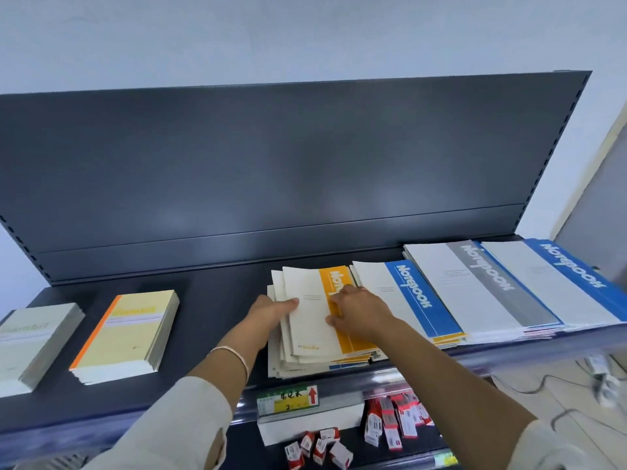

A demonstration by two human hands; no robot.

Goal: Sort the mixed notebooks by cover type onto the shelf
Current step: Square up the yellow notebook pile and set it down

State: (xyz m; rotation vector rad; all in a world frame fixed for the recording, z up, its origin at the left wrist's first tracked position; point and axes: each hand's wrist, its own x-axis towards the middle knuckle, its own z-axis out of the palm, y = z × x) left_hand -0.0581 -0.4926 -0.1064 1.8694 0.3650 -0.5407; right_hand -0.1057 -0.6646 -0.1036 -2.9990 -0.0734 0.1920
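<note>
A loose pile of thin notebooks (307, 329) lies mid-shelf, the top one white with an orange band. My left hand (271, 308) rests on the pile's left side, thumb lying on the top cover. My right hand (359, 312) lies over the orange band, its fingers curled at the cover's edge. Just right of it sits a blue-banded notebook stack (412, 296), then a grey-banded stack (481, 283) and another blue-banded stack (556, 276). Far left stand a thick yellow notebook stack (129, 337) with an orange spine and a pale green stack (30, 344).
The dark shelf (217, 300) has a tall back panel and bare surface between the yellow stack and the pile. A price label (288, 400) hangs on the front rail. Small red-and-white boxes (319, 447) lie on the lower shelf.
</note>
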